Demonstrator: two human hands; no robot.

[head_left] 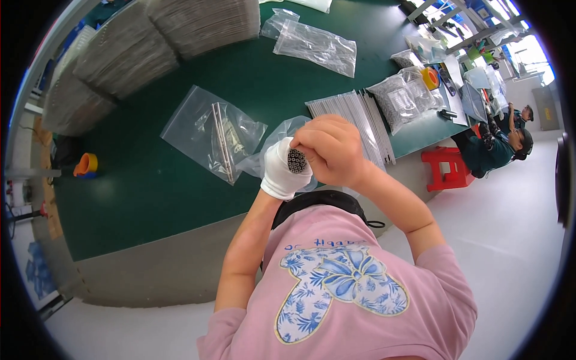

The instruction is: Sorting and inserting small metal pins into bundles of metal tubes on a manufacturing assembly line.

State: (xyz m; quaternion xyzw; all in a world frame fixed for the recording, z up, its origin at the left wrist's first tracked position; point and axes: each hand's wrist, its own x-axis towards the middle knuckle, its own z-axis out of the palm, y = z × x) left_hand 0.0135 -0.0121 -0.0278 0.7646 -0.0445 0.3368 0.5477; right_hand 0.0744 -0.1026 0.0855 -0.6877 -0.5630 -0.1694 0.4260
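My left hand (277, 170), in a white glove, is wrapped round a tight bundle of small tubes (297, 161), their round dark ends facing up. Bare, my right hand (333, 147) is closed in a pinch at the bundle's upper edge; what its fingertips hold is hidden. Behind both hands, partly covered by them, lies a clear plastic bag (255, 163). Left of it, another clear bag (191, 129) carries thin metal rods (222, 141) and a small packet. A row of long silvery strips (345, 111) lies just beyond my right hand.
Tall wrapped stacks (129, 51) stand at the table's back left. Flat clear bags (317, 48) lie at the back. Filled bags (399, 102) and a tape roll (429, 78) are on the right; another tape roll (86, 165) is far left. People sit beyond a red stool (447, 168).
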